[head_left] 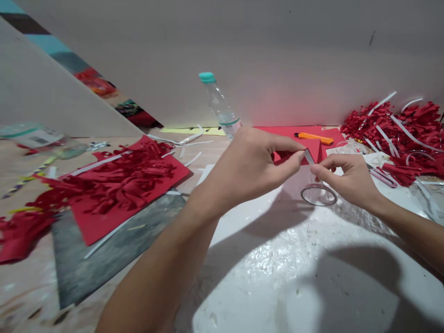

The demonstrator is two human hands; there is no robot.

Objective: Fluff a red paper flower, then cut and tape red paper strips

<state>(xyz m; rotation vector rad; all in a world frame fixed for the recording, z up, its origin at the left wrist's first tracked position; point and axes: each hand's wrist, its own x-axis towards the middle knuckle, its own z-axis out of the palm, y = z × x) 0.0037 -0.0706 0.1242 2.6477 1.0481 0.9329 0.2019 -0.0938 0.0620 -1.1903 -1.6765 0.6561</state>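
Note:
My left hand [256, 162] is closed in a pinch, thumb and forefinger on the upper end of a short white strip of tape [308, 157]. My right hand [347, 178] pinches the lower end of that strip. Just below the fingertips is a thin tape roll [302, 196], seen as a narrow ring; whether it hangs from the strip or rests on the white board [249, 286] I cannot tell. Behind the fingers lie red sheets [287, 132], one part standing up like a fold. An orange utility knife [315, 138] lies on them.
At left, fringed red strips [121, 185] cover a red sheet [92, 229] on a dark grey mat [79, 273]. A clear bottle [218, 99] stands by the wall. More red fringe [412, 125] is heaped at right, near pink-handled scissors or cutter [383, 178]. Another bottle [41, 138] is far left.

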